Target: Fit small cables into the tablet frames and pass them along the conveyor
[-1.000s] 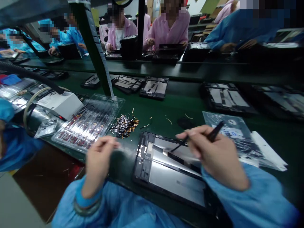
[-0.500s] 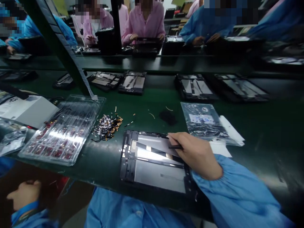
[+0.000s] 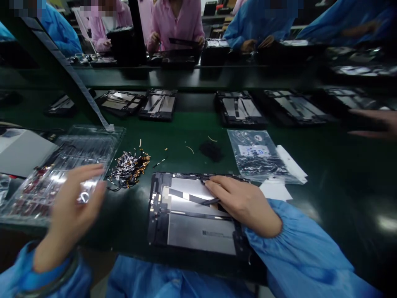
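Note:
My right hand rests over the upper right of an opened tablet, its fingers closed on a slim black pointed tool. The fingertips touch the tablet's top edge. The tablet lies flat, with a silvery inner plate, dark flex strips and a black frame showing. My left hand is raised in front of a clear plastic tray, thumb and fingers apart, slightly blurred, with nothing visible in it. Near its fingertips lies a pile of small cables with gold-coloured ends.
Further opened tablets line the back of the green bench. A clear bag and white paper pieces lie beyond my right hand. A slanted post rises at left. Another person's hand reaches in at far right, blurred.
My left hand has risen from below the bench edge to the plastic tray. My right fingers have shifted slightly on the tablet's top edge. The view has shifted, and another hand has entered at right.

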A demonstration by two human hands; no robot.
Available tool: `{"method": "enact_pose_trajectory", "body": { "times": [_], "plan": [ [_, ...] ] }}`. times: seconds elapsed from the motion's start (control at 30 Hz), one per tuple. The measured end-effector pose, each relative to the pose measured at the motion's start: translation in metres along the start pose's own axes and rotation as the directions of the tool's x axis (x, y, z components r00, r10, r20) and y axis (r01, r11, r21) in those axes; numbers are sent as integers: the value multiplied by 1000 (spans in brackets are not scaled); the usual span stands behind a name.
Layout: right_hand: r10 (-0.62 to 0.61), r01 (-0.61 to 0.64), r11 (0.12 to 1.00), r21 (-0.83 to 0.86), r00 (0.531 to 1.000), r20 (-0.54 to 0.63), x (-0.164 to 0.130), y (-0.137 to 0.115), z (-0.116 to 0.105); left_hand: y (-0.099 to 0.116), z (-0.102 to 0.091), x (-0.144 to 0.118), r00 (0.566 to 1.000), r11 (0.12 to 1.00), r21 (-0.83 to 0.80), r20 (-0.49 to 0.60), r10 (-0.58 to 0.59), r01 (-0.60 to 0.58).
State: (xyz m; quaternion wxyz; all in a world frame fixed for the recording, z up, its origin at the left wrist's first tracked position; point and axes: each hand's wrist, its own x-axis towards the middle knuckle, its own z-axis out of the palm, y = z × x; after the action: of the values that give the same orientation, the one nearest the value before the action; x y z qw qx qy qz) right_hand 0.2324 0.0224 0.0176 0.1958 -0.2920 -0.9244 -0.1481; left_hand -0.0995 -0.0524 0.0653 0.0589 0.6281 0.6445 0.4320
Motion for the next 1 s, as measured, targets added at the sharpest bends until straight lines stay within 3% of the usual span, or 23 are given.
{"method": "enact_pose_trajectory", "body": {
  "times": [0.03,0.07,0.1,0.17,0.2,0.33,0.4,0.57,0.7,1.0],
  "plan": [
    [8,-8,1000,7,1000,5,0,0,0,7,20,7,963,981,23,199,184,-192],
    [15,-16,1000,15,1000,14,0,0,0,14,41,13,858,933,-34,382,343,-358],
    [21,-22,999,23,999,24,0,0,0,23,61,18,756,892,-93,497,426,-442],
    [31,-32,999,32,999,33,1,0,0,39,96,26,613,824,-190,585,531,-533],
    [34,-34,999,33,999,29,1,0,0,45,109,29,568,800,-215,603,560,-560],
    [36,-36,999,20,999,7,3,-1,-1,52,133,33,443,707,-228,641,627,-669],
    [37,-37,999,11,999,4,3,-1,-3,50,134,33,426,683,-204,647,632,-702],
    [101,-106,993,52,991,92,-5,-1,-13,45,134,31,442,689,-197,639,630,-697],
    [119,-122,992,13,980,157,-14,0,-23,43,137,30,411,662,-167,667,621,-730],
    [123,-120,991,-61,991,45,-18,0,-17,42,139,23,396,573,-77,648,651,-816]
  ]
}}
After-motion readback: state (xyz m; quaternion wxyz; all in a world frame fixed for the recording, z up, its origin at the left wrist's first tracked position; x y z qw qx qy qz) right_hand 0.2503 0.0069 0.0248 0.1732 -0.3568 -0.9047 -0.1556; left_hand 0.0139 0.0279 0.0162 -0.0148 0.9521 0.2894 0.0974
